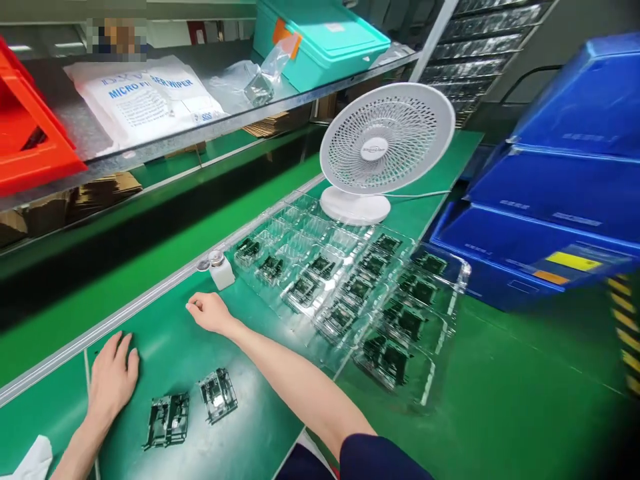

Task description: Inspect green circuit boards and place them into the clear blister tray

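My left hand [113,377] lies palm down on the green table, its fingers stretched out and nothing visible under them. My right hand [209,312] is above the table, fingers curled together; whether anything small is between them is hidden. Just beyond it stands a small white dispenser bottle [221,274] with a metal top, its round lid tipped back. Two black plastic frame-like parts lie near my hands: one part [168,419] right of my left wrist, the other part [218,396] beside my right forearm. Clear plastic trays [300,241] to the right hold several similar parts.
A white fan [387,143] stands behind the trays, which overhang the table's right edge. Blue bins [555,200] are stacked on the right. The shelf above carries a wiper pack [150,100], a teal box [325,47] and a red bin [30,133]. White cloth [35,459] lies lower left.
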The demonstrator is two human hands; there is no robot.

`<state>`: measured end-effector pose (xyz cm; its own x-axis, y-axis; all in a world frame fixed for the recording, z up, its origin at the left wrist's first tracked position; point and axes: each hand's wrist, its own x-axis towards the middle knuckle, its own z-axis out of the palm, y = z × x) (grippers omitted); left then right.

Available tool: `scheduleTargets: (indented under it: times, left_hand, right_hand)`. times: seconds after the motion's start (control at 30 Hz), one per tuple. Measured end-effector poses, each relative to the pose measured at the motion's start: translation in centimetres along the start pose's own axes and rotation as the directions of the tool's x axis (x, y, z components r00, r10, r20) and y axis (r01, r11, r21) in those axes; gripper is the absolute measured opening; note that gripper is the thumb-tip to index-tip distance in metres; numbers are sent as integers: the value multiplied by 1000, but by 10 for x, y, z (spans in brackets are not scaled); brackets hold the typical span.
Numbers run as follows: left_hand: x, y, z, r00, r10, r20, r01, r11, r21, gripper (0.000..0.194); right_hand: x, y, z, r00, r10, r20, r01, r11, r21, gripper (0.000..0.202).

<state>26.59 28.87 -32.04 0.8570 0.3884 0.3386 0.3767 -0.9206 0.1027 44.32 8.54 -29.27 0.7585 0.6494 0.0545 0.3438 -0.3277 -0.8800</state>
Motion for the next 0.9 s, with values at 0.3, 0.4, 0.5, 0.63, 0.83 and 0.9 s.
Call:
scheduleTargets:
  times: [0.3,0.4,0.5,0.63,0.83,0.9]
  left_hand:
    - [58,18,-3,968,-51,246,-2,978,210,59]
    - [60,21,-3,969,-76,236,19,972,236,59]
    - [58,21,-1,966,-98,239,34,966,258,59]
    - [57,20,2,962,-134,238,65,959,277,56]
    - [58,17,4,966,-133,222,70,960,271,55]
    - [59,16,4,968,-128,216,66,960,272,56]
  right_hand:
    - [5,6,-12,975,-220,-41,218,975,-41,22]
    - [3,9,-11,969,-241,-48,241,971,-9,22]
    - [2,11,-8,970,-237,-47,238,971,28,21]
    - [4,14,-7,974,-222,-43,225,971,86,20]
    - [6,14,-5,979,-201,-43,205,946,252,19]
    - [7,10,-7,981,-194,-19,187,914,361,29]
